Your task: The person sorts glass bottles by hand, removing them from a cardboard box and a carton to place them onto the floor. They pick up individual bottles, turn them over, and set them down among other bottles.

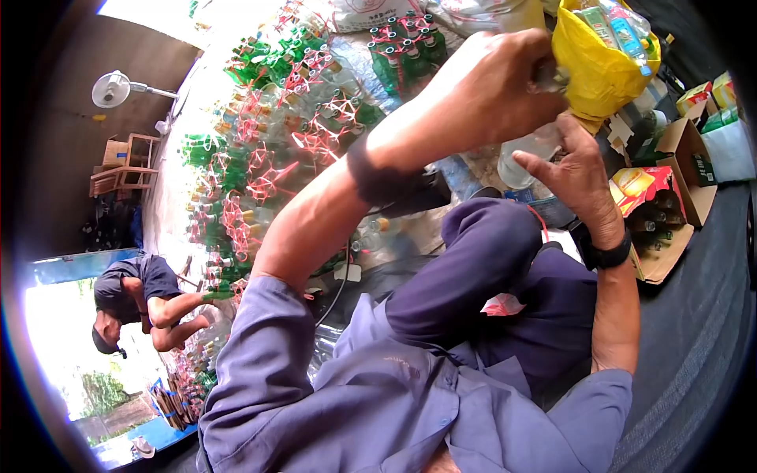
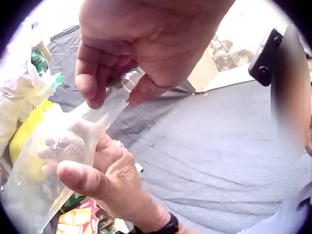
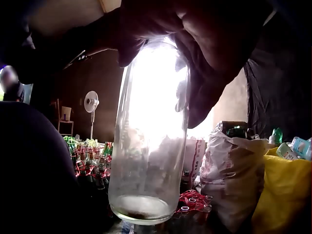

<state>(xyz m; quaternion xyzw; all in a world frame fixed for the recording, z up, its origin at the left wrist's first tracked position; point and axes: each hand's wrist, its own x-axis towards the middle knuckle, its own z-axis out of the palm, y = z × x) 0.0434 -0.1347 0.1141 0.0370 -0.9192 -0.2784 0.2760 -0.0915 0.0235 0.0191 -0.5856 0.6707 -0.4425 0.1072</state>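
A clear glass bottle stands nearly upright in the right wrist view, a dark spot at its base. My left hand grips the bottle's narrow neck end between fingers and thumb, as the left wrist view shows. Lower down, my right hand is at the bottle's body, its thumb stretched out over the near side. Through the glass, fingers of that hand show blurred behind the bottle. In the head view, part of the clear body appears beside the right thumb.
Bundles of green and clear bottles tied with red string cover the floor at left. A yellow bag of empty containers stands beyond my hands. Opened cartons lie at right. Another person bends over at far left, near a fan.
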